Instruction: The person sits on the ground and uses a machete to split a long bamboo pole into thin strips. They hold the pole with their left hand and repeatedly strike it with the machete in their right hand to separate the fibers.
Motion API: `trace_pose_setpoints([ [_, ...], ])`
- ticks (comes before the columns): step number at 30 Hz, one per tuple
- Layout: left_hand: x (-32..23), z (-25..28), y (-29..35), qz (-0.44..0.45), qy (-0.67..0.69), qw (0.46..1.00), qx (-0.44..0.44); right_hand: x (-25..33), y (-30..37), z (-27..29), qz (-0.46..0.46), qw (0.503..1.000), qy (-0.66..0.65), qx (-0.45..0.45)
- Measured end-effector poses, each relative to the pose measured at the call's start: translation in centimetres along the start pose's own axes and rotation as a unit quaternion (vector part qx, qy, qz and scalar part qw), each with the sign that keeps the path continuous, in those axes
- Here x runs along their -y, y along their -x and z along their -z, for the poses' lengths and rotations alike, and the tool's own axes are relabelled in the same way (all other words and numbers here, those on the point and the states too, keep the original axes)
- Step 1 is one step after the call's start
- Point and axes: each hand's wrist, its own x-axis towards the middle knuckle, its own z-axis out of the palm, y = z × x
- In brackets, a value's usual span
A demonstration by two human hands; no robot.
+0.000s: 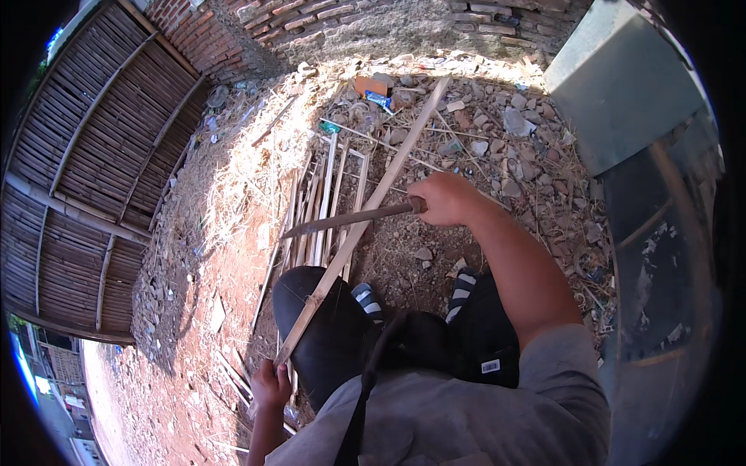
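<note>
My right hand is closed round the handle of a long machete with a dark, worn blade. The blade points left and crosses over a long, pale bamboo strip; whether it touches the strip I cannot tell. Down at the lower left, my left hand grips the near end of that strip. The strip slants up and to the right, passing over my bent left knee, and its far end reaches the rubble. Beyond my knee lie several more split bamboo strips on the ground.
A woven bamboo wall panel stands at the left. A brick wall closes the far side, with stones and litter before it. Grey-green boards lean at the right. More thin strips lie near my left hand.
</note>
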Motion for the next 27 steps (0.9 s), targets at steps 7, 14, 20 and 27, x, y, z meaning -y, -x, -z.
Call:
trace_pose_setpoints([
  [7, -0.4, -0.2, -0.9, -0.03, -0.043, 0.998, -0.029, -7.5, 0.5, -0.2, -0.233, 0.931, -0.152, -0.235],
  [14, -0.4, -1.1, -0.5, -0.033, -0.02, 0.999, -0.035, -0.2, 0.7, -0.6, -0.002, 0.999, -0.026, -0.023],
  [20, -1.1, -0.6, -0.3, 0.014, -0.038, 0.998, -0.043, -5.8, -0.4, 0.0, -0.151, 0.969, -0.157, -0.115],
  [27, -1.0, -1.1, -0.8, -0.021, -0.049, 0.997, -0.05, -5.3, 1.1, 0.6, -0.181, 0.957, -0.158, -0.162],
])
